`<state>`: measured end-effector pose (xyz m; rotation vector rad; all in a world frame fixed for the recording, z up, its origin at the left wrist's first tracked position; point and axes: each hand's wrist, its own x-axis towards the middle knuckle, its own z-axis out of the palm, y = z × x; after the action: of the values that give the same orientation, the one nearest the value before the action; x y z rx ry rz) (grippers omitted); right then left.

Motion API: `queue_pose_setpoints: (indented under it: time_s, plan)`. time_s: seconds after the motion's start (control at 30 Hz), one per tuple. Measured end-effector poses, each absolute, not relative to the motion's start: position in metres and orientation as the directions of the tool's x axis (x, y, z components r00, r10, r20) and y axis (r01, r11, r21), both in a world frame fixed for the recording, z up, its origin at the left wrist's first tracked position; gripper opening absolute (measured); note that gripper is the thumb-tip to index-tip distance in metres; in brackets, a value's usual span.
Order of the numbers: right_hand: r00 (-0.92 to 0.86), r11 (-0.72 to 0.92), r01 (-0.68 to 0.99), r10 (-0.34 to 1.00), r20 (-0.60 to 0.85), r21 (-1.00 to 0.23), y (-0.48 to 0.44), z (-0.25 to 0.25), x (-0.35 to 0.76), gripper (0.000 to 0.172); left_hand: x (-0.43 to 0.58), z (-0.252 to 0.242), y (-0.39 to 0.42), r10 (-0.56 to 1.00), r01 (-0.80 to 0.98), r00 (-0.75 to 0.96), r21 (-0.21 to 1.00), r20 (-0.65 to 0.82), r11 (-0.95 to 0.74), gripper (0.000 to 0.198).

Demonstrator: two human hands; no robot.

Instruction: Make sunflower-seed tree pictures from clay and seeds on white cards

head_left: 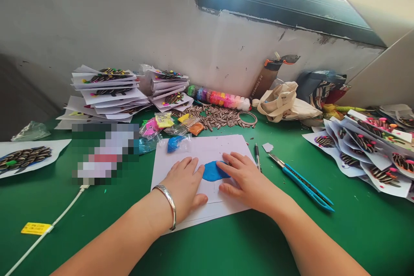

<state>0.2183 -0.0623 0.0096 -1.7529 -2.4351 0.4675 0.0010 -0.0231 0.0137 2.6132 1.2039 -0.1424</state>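
Observation:
A flat blue patch of modelling clay (213,171) lies on a white sheet of paper (207,144) in front of me. My left hand (184,183) rests on the paper at the left of the clay, its fingers stretched out and empty. From the right, my right hand (242,177) lies with fingers spread, fingertips over the clay's right edge. Faint pencil lines show on the paper below the clay. A small bag of blue clay (176,143) sits on the paper's upper left part.
Blue tweezers (307,185) and a black pen (257,155) lie to the right. Behind are loose sunflower seeds (216,118), a roll of tape (247,118) and coloured clay bags (164,120). Stacked seed pictures (110,95) stand left, more (365,146) right. A white cable (67,209) crosses the left.

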Motion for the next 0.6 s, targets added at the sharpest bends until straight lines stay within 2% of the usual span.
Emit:
queue_pose_setpoints:
  time_s: [0.2,0.43,0.6]
  plan:
    - [-0.363,0.307,0.890,0.925,-0.115,-0.337,-0.067,0.017,0.220,0.057,0.000,0.013,-0.022,0.729,0.752,0.659,0.174,-0.185,-0.636,0.064]
    - [-0.360,0.304,0.909,0.917,-0.169,-0.286,-0.072,0.020,0.221,0.055,-0.001,0.009,-0.023,0.732,0.752,0.659,0.175,-0.171,-0.636,0.065]
    - [-0.416,0.367,0.882,0.901,-0.123,-0.297,-0.076,0.025,0.216,0.056,-0.002,0.004,-0.023,0.739,0.750,0.659,0.197,-0.141,-0.631,0.062]
